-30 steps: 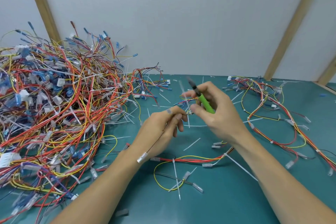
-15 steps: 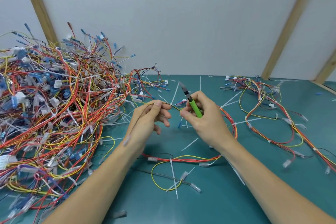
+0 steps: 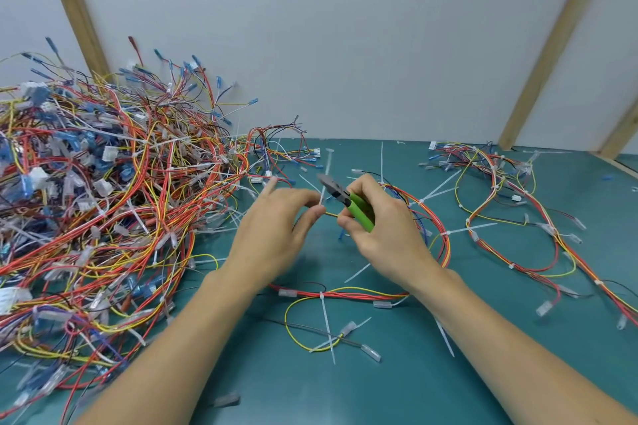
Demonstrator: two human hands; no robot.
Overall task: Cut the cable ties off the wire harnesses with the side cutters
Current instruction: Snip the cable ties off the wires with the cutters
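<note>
Head view — two hands: left hand (image 3: 276, 231) pinches one wire harness (image 3: 359, 294) | right hand (image 3: 383, 228) grips one side cutters (image 3: 348, 202)

Green table (image 3: 483, 373), big harness pile (image 3: 103, 200) left, loose harnesses (image 3: 518, 217) right, cut ties (image 3: 326, 324) prob. scattered

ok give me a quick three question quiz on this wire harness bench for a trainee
1. True or false: the side cutters are in the left hand.
2. Which side of the green table holds the big pile of wire harnesses? A left, B right, C centre.
3. Fill in: the handles of the side cutters are ____ in colour.

Key:
1. False; the right hand grips them.
2. A.
3. Green.
</note>
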